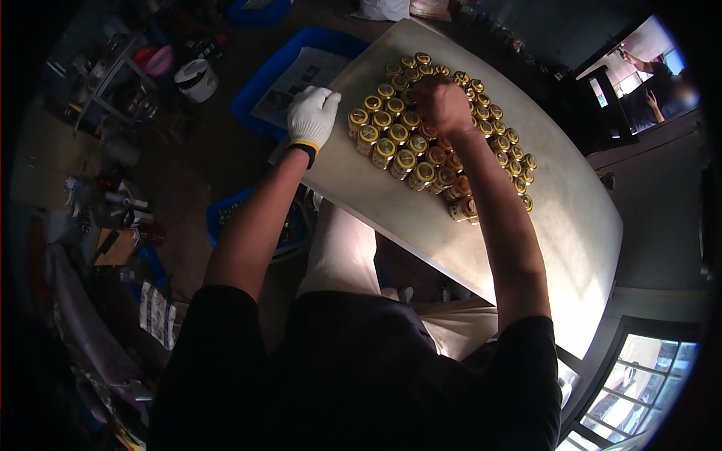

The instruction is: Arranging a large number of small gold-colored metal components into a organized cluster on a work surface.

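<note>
Many small glass jars with gold lids (383,148) stand upright in close rows on a pale table (376,203). My right hand (444,105), bare, reaches over the far middle of the group with its fingers curled down among the lids. The back of that hand hides its fingertips and anything in them. By the table's left edge is my left hand (312,116) in a white knitted glove with a dark and yellow cuff. Its fingers are curled closed, and whatever they may hold is hidden. It is apart from the jars.
A blue tray (243,98) lined with printed paper lies beyond my left hand. Below the table's left edge stands a blue crate (218,204) holding small things. A white bucket (197,81) is on the floor at left. Another person (654,94) shows at far right.
</note>
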The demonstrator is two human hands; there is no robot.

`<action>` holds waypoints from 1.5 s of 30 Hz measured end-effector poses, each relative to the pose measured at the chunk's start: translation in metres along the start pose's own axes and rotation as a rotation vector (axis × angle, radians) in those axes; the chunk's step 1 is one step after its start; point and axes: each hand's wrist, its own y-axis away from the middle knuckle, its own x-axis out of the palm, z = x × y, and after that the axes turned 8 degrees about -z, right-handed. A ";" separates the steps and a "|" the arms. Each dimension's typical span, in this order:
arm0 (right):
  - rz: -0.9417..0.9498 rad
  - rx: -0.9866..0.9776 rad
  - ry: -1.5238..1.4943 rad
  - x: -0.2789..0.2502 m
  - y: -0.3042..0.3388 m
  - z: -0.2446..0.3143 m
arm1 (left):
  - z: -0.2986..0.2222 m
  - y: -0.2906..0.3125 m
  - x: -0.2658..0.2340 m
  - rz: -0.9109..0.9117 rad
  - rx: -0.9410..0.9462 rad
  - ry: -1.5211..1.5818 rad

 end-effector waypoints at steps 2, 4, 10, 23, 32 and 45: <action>-0.063 -0.138 0.114 0.001 0.000 0.000 | 0.000 0.000 0.000 -0.001 -0.002 0.002; -0.101 -0.166 0.110 0.002 0.000 -0.001 | 0.001 0.000 0.000 -0.003 0.002 0.002; -0.098 -0.260 0.158 0.003 -0.002 -0.005 | 0.000 0.001 0.001 -0.014 0.016 0.010; 0.003 0.076 0.037 -0.022 0.013 -0.010 | 0.000 0.000 0.000 0.000 -0.003 0.001; 0.033 0.163 0.101 -0.014 0.010 -0.015 | 0.001 0.001 0.001 0.018 -0.019 0.012; -0.017 0.010 0.040 -0.020 0.018 -0.013 | 0.002 0.000 0.001 0.013 -0.001 0.008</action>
